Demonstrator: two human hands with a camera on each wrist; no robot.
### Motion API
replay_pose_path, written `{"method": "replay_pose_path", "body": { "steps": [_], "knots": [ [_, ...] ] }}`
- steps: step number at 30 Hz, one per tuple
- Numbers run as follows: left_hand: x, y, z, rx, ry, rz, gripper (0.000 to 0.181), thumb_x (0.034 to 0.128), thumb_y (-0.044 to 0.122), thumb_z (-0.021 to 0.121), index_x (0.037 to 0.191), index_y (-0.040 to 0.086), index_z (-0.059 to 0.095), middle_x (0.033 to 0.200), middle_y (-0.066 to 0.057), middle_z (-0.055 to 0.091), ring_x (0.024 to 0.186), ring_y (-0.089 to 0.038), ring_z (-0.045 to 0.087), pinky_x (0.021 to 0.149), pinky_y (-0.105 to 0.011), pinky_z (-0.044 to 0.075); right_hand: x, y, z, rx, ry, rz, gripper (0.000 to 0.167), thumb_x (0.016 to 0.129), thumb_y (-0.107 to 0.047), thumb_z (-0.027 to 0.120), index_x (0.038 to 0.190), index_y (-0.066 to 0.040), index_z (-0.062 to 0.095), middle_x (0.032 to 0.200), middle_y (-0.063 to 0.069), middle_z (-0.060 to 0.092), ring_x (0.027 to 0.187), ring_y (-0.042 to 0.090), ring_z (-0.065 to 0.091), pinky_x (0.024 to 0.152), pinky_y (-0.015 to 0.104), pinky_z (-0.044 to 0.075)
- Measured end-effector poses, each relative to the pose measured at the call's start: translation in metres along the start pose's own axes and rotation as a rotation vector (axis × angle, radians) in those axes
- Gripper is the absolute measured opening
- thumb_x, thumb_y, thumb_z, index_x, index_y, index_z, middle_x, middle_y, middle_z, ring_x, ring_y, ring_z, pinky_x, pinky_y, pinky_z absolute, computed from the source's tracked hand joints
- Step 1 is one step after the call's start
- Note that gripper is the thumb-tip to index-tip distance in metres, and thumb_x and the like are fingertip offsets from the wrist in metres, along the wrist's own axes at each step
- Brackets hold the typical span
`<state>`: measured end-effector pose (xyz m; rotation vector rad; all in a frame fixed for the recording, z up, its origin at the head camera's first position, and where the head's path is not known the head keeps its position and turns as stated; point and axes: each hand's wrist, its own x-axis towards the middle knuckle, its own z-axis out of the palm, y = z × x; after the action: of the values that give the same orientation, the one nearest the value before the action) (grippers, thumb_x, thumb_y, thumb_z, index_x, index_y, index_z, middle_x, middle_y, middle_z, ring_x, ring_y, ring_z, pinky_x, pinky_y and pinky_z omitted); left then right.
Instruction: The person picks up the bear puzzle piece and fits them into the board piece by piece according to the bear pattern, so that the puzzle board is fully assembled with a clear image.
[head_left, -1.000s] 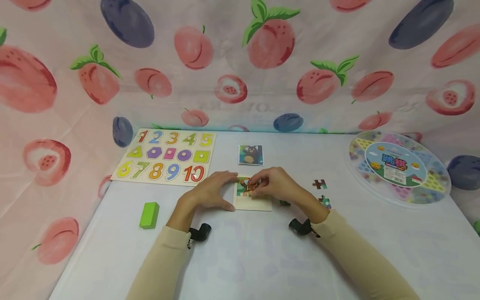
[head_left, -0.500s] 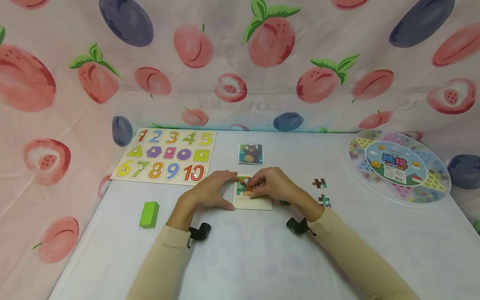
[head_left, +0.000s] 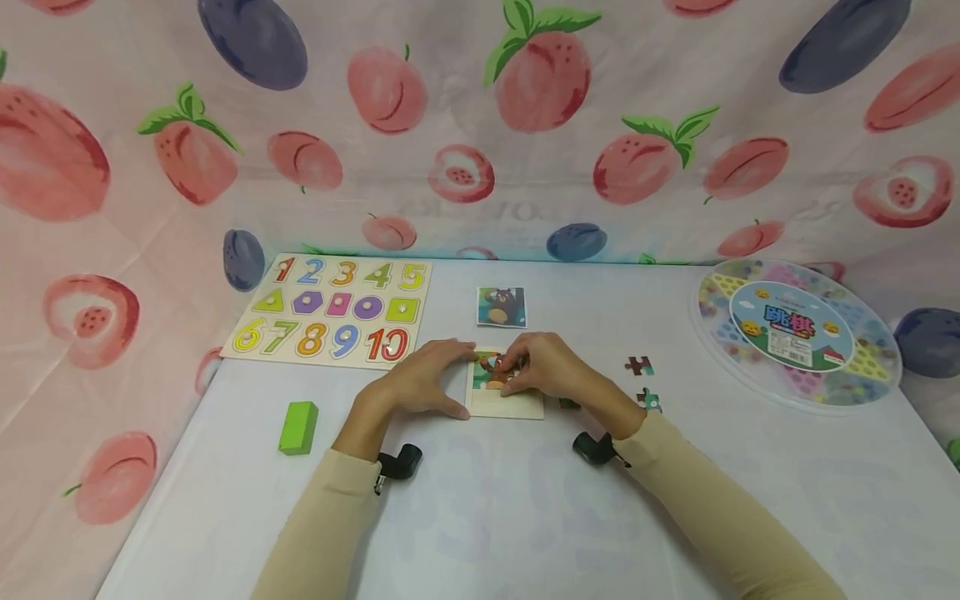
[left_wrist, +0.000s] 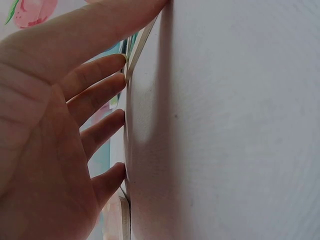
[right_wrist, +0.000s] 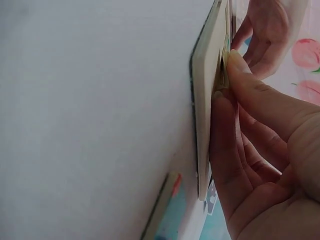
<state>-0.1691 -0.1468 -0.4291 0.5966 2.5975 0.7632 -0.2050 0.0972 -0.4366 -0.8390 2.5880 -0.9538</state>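
A small wooden jigsaw tray lies mid-table, with bear-picture pieces in its upper part and bare wood along the near side. My left hand rests at the tray's left edge, thumb and fingers spread and fairly straight. Over the tray, my right hand pinches a puzzle piece between thumb and index finger, low against the surface; the fingers hide most of it. Loose puzzle pieces lie to the right, one partly hidden beneath my right wrist. Behind the tray is a bear picture card.
A wooden number-and-shape board lies at the back left, with a green block nearer me. At the back right sits a round, clear-lidded game box. A peach-print cloth hangs behind the table.
My right wrist has shifted slightly left, and the right fingers have settled a little lower on the tray. The left hand stays in place at the tray's edge.
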Motion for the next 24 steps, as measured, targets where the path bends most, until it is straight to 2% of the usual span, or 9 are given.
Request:
{"method": "replay_pose_path", "body": {
  "steps": [6, 18, 24],
  "knots": [
    [0.0, 0.0006, -0.001, -0.005, 0.001, 0.006, 0.083, 0.0737, 0.032, 0.092, 0.146, 0.017, 0.055, 0.162, -0.002, 0.044, 0.156, -0.029, 0.031, 0.13, -0.049, 0.027, 0.0019, -0.001, 0.0005, -0.001, -0.007, 0.035, 0.023, 0.072, -0.02, 0.093, 0.09, -0.011, 0.08, 0.102, 0.005, 0.076, 0.079, 0.01, 0.061, 0.068, 0.019, 0.051],
    [0.0006, 0.0003, -0.0001, 0.007, -0.003, 0.011, 0.083, 0.0742, 0.032, 0.091, 0.147, 0.017, 0.054, 0.163, -0.002, 0.043, 0.156, -0.029, 0.031, 0.13, -0.049, 0.027, 0.0025, 0.0013, -0.0006, 0.006, -0.028, 0.032, 0.025, 0.073, -0.017, 0.093, 0.093, -0.009, 0.081, 0.098, 0.007, 0.069, 0.076, 0.009, 0.057, 0.062, 0.017, 0.05],
    [-0.0001, 0.0008, 0.0, -0.008, -0.004, -0.014, 0.084, 0.0738, 0.032, 0.092, 0.147, 0.019, 0.054, 0.163, 0.0, 0.043, 0.157, -0.027, 0.03, 0.131, -0.048, 0.027, 0.0017, 0.0016, -0.0024, 0.025, -0.053, 0.03, 0.025, 0.074, -0.016, 0.091, 0.095, -0.009, 0.08, 0.099, 0.008, 0.068, 0.076, 0.009, 0.057, 0.062, 0.017, 0.049]
  ]
}}
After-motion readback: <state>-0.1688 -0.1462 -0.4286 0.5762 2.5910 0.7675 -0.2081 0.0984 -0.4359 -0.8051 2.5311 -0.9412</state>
